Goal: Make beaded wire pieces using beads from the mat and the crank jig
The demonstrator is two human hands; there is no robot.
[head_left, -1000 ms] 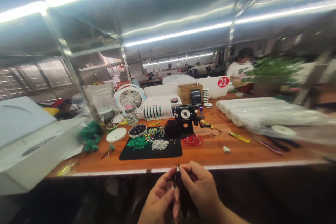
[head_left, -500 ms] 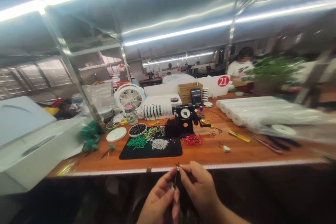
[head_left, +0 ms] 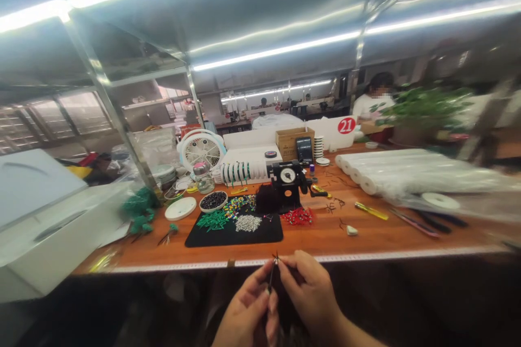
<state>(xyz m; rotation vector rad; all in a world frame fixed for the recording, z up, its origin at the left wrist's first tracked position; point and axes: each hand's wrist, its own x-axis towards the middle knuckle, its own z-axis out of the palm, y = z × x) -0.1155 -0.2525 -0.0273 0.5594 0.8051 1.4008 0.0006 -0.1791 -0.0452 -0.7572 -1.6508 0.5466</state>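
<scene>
Bottom center: left hand [head_left: 248, 308] and right hand [head_left: 310, 293] both closed, pinching dark wire [head_left: 271, 277], just below bench [head_left: 325, 237] edge.

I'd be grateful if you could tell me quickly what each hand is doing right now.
Left hand: closed, pinching a thin dark wire.
Right hand: closed, pinching the same wire.

Before you, a bead mat [head_left: 234, 236] lies on the workbench [head_left: 321, 236]; a dial-faced device [head_left: 287, 178] stands just behind it, wrapped rolls [head_left: 407, 173] off to its right, a fan [head_left: 201, 150] to its left.
</scene>
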